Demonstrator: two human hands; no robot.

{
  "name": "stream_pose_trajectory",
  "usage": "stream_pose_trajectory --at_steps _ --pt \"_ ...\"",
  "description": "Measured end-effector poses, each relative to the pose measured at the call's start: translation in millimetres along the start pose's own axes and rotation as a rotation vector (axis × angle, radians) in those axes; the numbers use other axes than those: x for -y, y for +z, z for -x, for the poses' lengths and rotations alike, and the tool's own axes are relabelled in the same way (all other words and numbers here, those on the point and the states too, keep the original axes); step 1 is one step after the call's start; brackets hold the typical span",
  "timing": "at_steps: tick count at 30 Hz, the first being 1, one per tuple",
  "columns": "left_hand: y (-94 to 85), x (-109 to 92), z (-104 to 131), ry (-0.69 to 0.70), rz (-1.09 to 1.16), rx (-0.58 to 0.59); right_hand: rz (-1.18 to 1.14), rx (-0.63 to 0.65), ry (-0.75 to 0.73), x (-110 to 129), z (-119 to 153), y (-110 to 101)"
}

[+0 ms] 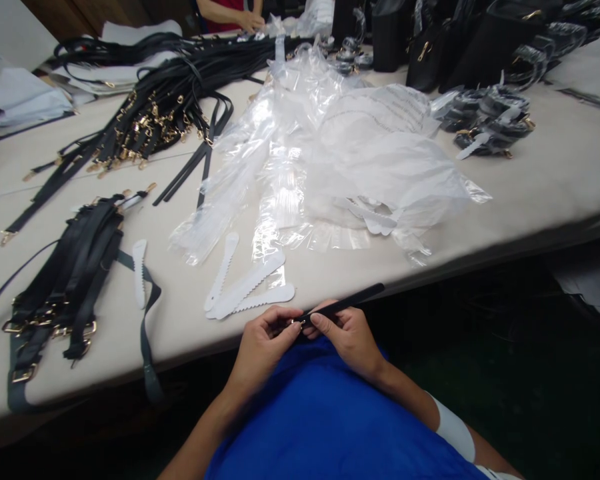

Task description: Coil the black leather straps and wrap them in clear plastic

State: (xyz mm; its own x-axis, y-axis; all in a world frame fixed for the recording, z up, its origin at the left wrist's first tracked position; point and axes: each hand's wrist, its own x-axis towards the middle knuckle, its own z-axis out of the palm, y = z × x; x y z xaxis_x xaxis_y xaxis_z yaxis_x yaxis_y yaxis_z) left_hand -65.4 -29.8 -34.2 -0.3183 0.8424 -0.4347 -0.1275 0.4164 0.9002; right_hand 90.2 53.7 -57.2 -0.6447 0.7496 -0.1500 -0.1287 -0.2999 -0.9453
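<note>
A black strap point(353, 299) with a small metal fitting lies between my two hands at the table's front edge. My left hand point(270, 333) pinches its fitting end, and the fingertips partly hide the metal. Closed around the strap just beside it is my right hand point(347, 333), thumb on top. The strap's free end points up and to the right. On the table close to my left hand are several white cards with toothed edges point(247, 290). Beyond them spreads a heap of clear plastic bags point(290, 180).
A bundle of black straps with gold buckles point(75, 267) lies at the left. Farther back are loose straps with gold clasps point(150, 127). Plastic-wrapped straps point(495, 120) and black bags point(470, 47) stand at the back right. Another person's hands point(250, 20) work across the table.
</note>
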Motion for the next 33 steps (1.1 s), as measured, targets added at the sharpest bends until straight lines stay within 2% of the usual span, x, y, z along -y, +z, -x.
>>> stream_pose_trajectory --at_steps 12,26,33 --pt "6.5 -4.7 -1.2 0.021 -0.057 -0.006 0.034 -0.089 -0.118 -2.4 6.7 -0.3" --pt "4.2 -11.3 -5.1 -0.030 -0.044 0.058 -0.131 -0.118 -0.020 -9.6 7.8 -3.5" --pt "4.9 -11.6 -5.2 -0.041 -0.018 0.051 -0.031 -0.122 -0.087 -1.4 6.8 -3.5"
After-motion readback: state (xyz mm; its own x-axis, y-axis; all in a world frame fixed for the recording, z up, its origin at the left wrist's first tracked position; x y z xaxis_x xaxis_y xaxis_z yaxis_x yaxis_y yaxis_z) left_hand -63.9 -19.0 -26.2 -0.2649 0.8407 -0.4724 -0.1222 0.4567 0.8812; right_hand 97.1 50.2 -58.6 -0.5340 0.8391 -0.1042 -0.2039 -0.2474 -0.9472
